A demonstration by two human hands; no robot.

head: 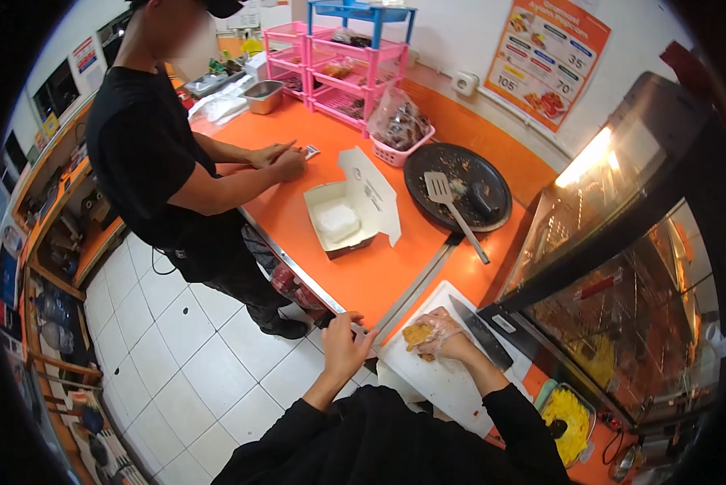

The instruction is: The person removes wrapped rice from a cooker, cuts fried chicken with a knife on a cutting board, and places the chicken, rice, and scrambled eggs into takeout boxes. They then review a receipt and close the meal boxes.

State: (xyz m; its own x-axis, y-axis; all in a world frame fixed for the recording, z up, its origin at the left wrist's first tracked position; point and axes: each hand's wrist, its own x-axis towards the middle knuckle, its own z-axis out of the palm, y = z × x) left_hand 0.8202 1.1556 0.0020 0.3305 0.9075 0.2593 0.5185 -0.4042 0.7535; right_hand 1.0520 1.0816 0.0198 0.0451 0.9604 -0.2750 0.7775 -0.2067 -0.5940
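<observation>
My right hand [440, 333], in a clear plastic glove, grips a piece of fried chicken [418, 336] over a white cutting board [426, 379]. A broad-bladed cleaver [483, 335] lies on the board just right of that hand. My left hand [346, 342] is bare, its fingers apart, at the metal-trimmed table edge left of the board; nothing shows in it. Further off on the orange table stands an open takeaway box [343, 218] with a white, rounded mound inside, perhaps rice.
A round black stone mortar [458, 188] holds a slotted spatula [454, 209]. At right stand a lit glass food warmer [605, 303] and a tray of yellow food [566, 424]. A co-worker [151, 139] stands at left, hands over the table. Pink racks [345, 79] stand behind.
</observation>
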